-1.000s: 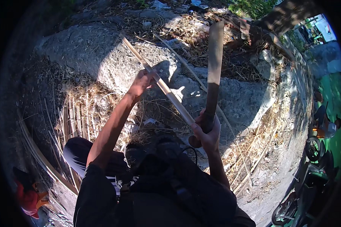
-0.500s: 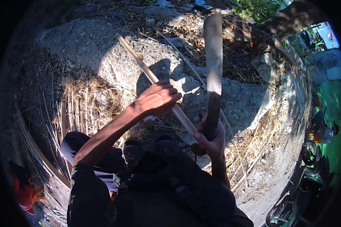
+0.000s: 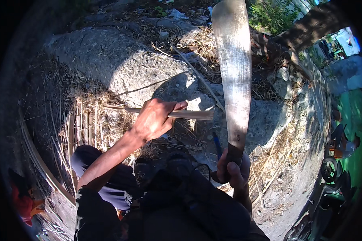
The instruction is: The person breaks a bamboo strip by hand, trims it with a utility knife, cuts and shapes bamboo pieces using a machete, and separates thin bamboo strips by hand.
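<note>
My left hand (image 3: 153, 119) is closed around a pale split bamboo stick (image 3: 195, 115), which lies nearly level across the view. One end of the stick points left over dry straw, and its squared end points toward the blade. In my right hand (image 3: 235, 170) is the dark handle of a machete (image 3: 233, 72). Its broad, scuffed steel blade stands up and away from me, lit by the sun. A gap separates the stick from the blade. Below both hands, part of my dark shoes shows.
Several bamboo strips (image 3: 82, 124) lie in dry straw on the left, beside a long curved strip (image 3: 42, 170). A pale rock ledge (image 3: 136, 70) runs ahead, with a thin stick (image 3: 199, 78) across it. Motorbikes (image 3: 330, 176) and people are at far right; a red-clothed person (image 3: 22, 203) is lower left.
My left hand has turned the bamboo stick from a steep slant to nearly level, away from my right hand. The machete has come up closer to view, its flat face now showing.
</note>
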The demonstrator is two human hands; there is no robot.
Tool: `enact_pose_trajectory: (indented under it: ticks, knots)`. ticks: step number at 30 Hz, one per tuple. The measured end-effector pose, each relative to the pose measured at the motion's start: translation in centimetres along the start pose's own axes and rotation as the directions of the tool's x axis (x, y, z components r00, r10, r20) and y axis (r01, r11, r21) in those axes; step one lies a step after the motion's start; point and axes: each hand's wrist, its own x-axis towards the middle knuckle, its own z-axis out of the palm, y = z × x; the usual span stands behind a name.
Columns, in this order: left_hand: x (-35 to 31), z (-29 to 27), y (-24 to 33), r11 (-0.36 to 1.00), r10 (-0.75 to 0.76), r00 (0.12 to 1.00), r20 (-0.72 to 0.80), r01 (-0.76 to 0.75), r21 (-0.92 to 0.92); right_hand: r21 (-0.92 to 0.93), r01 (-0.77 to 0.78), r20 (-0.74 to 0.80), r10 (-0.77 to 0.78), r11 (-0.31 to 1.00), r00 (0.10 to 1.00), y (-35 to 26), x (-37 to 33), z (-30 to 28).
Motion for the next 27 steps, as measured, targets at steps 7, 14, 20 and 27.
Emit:
enact_pose_trajectory:
  ticks: [7, 14, 20, 27]
  knots:
    - [0.0, -2.5, 1.7, 0.981, 0.032, 0.997, 0.068, -0.019, -0.194, -0.01, -0.047, 0.055, 0.048, 0.999, 0.997, -5.0, 0.2, 2.5]
    - [0.0, -7.2, 6.9, 0.955, -0.14, 0.977, 0.162, 0.176, -0.24, -0.052, -0.101, 0.142, 0.107, 0.994, 0.984, -9.5, 0.2, 4.5]
    - [-1.2, -8.5, 8.0, 0.893, -0.215, 0.973, 0.089, 0.232, -0.385, -0.051, -0.019, 0.232, 0.031, 0.999, 0.972, -13.2, -0.4, 6.8]
    - [-1.2, -9.9, 9.5, 0.897, -0.219, 0.969, 0.118, 0.248, -0.365, -0.175, 0.131, 0.291, -0.076, 0.976, 0.954, -15.9, -0.5, 8.3]
